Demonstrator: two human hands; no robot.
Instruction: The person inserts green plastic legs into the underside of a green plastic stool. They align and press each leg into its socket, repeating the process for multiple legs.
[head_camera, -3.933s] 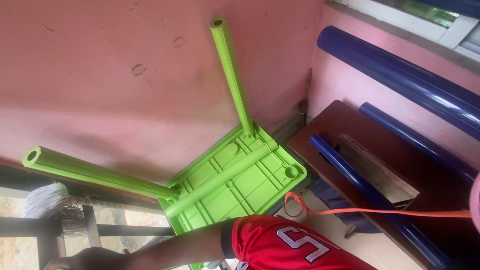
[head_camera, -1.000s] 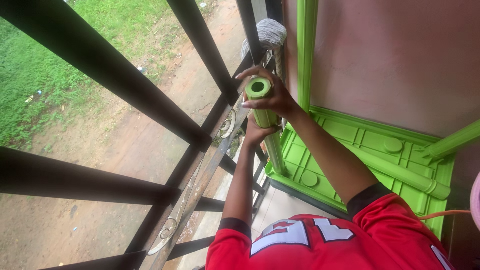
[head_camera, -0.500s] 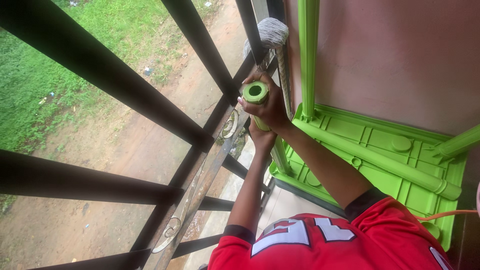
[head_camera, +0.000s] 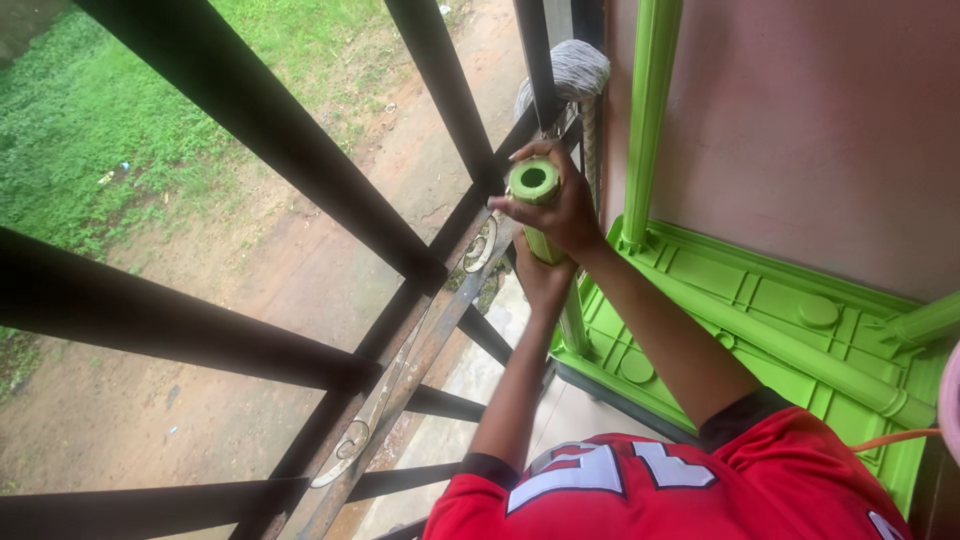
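A bright green plastic table (head_camera: 760, 310) lies tipped against the pink wall, with its ribbed underside facing me. One of its round hollow legs (head_camera: 533, 180) points toward me. My right hand (head_camera: 565, 215) wraps around that leg just below its open end. My left hand (head_camera: 545, 282) grips the same leg lower down, under the right hand. Another green leg (head_camera: 650, 110) runs up along the wall. A third leg (head_camera: 925, 320) sticks out at the right edge.
Dark metal railing bars (head_camera: 300, 130) cross the left half, close to my hands. A grey mop head (head_camera: 578, 70) hangs by the railing above the leg. An orange cord (head_camera: 900, 437) lies at the lower right. Grass and a dirt path lie outside.
Both hands stay clasped on the green leg. The leg's end has shifted only slightly to the right in view.
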